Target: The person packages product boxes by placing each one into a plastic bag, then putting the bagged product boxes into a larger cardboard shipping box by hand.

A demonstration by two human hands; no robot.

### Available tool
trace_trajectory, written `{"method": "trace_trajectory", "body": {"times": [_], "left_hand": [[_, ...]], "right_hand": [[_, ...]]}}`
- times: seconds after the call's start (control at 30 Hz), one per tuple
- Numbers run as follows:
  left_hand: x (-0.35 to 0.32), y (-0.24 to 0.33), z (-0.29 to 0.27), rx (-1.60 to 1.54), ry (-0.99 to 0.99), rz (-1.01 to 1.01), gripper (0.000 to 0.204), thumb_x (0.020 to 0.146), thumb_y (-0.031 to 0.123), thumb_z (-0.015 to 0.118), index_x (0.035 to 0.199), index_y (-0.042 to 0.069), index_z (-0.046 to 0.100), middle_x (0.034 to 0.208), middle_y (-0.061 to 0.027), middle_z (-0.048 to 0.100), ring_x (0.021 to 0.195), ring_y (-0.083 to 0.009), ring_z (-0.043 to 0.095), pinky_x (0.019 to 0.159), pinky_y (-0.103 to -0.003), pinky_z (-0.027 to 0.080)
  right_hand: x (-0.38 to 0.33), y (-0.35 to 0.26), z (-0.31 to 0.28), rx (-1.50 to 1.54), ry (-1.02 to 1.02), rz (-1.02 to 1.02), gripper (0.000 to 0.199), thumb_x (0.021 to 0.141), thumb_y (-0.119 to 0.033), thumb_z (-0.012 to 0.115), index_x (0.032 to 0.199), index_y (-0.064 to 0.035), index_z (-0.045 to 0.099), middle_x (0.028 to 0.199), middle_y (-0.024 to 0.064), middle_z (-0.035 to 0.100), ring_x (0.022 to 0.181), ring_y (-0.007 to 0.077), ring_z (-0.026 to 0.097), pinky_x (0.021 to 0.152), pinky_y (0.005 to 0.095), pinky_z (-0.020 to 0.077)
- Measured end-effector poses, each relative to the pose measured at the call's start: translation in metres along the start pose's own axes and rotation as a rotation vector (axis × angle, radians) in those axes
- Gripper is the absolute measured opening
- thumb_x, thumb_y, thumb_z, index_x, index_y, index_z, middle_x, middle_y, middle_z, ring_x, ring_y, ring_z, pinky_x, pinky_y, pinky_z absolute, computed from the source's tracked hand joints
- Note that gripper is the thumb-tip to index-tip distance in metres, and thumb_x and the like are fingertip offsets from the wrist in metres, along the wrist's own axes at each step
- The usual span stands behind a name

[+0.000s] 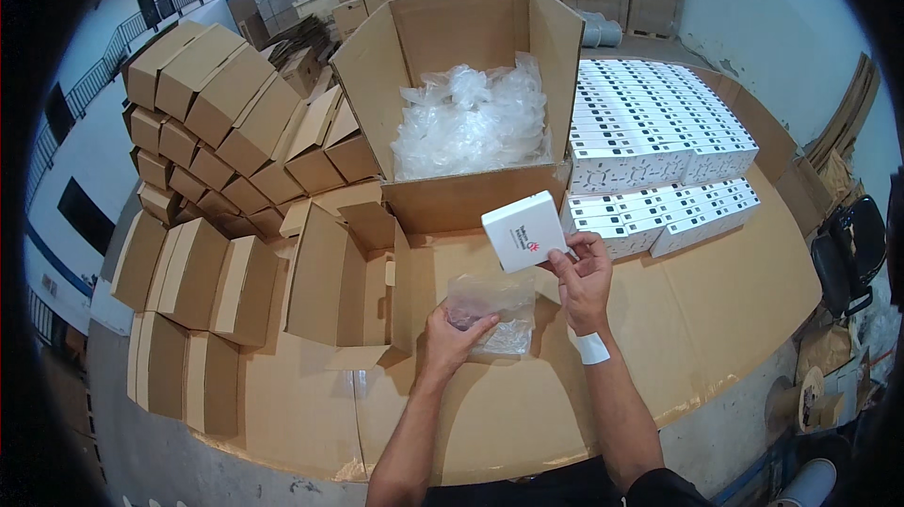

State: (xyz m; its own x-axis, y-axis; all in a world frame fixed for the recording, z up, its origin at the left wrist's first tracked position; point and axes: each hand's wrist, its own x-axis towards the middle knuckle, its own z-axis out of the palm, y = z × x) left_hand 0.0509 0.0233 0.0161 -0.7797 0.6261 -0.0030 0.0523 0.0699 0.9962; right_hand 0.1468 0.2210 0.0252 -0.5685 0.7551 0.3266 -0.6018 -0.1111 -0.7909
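Observation:
In my right hand is a small flat white box with dark print and a red mark, pinched at its lower right corner and tilted above the table. My left hand grips a clear plastic bag by its left side, just below the box. The bag hangs over the cardboard surface, apart from the box. Left of my hands stands an open brown carton with its flaps up; a small piece of cardboard shows inside it.
Behind my hands a large open carton holds a heap of clear plastic bags. Stacked white boxes fill the table's right back. Brown cartons are piled at the left. A dark chair stands beyond the table's right edge.

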Motion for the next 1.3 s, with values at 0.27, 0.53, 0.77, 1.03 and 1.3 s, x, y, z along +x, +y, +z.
{"method": "trace_trajectory", "body": {"times": [0.27, 0.53, 0.77, 1.03, 1.3], "left_hand": [[0.000, 0.000, -0.002, 0.000, -0.007, -0.034, 0.039, 0.079, 0.016, 0.089, 0.108, 0.000, 0.069, 0.100, -0.0075, 0.074, 0.091, -0.0152, 0.068, 0.084, -0.032, 0.055], [0.000, 0.003, -0.002, -0.004, -0.010, -0.056, 0.039, 0.079, 0.017, 0.090, 0.106, -0.001, 0.070, 0.100, -0.0077, 0.074, 0.091, -0.0161, 0.068, 0.084, -0.033, 0.055], [-0.001, 0.008, -0.001, -0.002, -0.036, -0.059, 0.041, 0.080, 0.017, 0.089, 0.109, -0.002, 0.067, 0.103, -0.0091, 0.072, 0.093, -0.0169, 0.068, 0.085, -0.033, 0.055], [-0.001, 0.007, 0.000, -0.013, -0.035, -0.047, 0.040, 0.080, 0.016, 0.088, 0.111, -0.003, 0.069, 0.103, -0.0092, 0.075, 0.093, -0.0165, 0.070, 0.085, -0.033, 0.056], [0.001, -0.001, -0.001, -0.014, -0.068, -0.026, 0.044, 0.081, 0.015, 0.087, 0.117, -0.002, 0.068, 0.107, -0.0091, 0.074, 0.095, -0.0168, 0.069, 0.087, -0.033, 0.055]], "right_hand": [[-0.005, -0.001, 0.005, -0.148, -0.100, 0.008, 0.024, 0.091, 0.003, 0.074, 0.108, -0.0009, 0.057, 0.108, 0.0092, 0.067, 0.101, 0.0167, 0.069, 0.090, 0.0274, 0.0563], [-0.005, -0.004, -0.001, -0.216, -0.118, 0.054, 0.021, 0.093, 0.000, 0.073, 0.106, -0.0020, 0.057, 0.102, 0.0068, 0.067, 0.093, 0.0116, 0.066, 0.082, 0.0245, 0.0534], [-0.005, -0.005, 0.001, -0.139, -0.153, 0.055, 0.020, 0.094, 0.000, 0.071, 0.105, -0.0027, 0.055, 0.103, 0.0075, 0.067, 0.096, 0.0120, 0.064, 0.085, 0.0266, 0.0519], [-0.005, -0.006, 0.001, -0.145, -0.175, 0.083, 0.019, 0.095, 0.001, 0.069, 0.107, -0.0027, 0.054, 0.104, 0.0077, 0.067, 0.096, 0.0124, 0.064, 0.086, 0.0279, 0.0510], [-0.005, -0.001, 0.001, -0.214, -0.193, 0.094, 0.019, 0.094, 0.002, 0.068, 0.106, -0.0026, 0.055, 0.100, 0.0057, 0.065, 0.094, 0.0120, 0.063, 0.084, 0.0272, 0.0504]]}}
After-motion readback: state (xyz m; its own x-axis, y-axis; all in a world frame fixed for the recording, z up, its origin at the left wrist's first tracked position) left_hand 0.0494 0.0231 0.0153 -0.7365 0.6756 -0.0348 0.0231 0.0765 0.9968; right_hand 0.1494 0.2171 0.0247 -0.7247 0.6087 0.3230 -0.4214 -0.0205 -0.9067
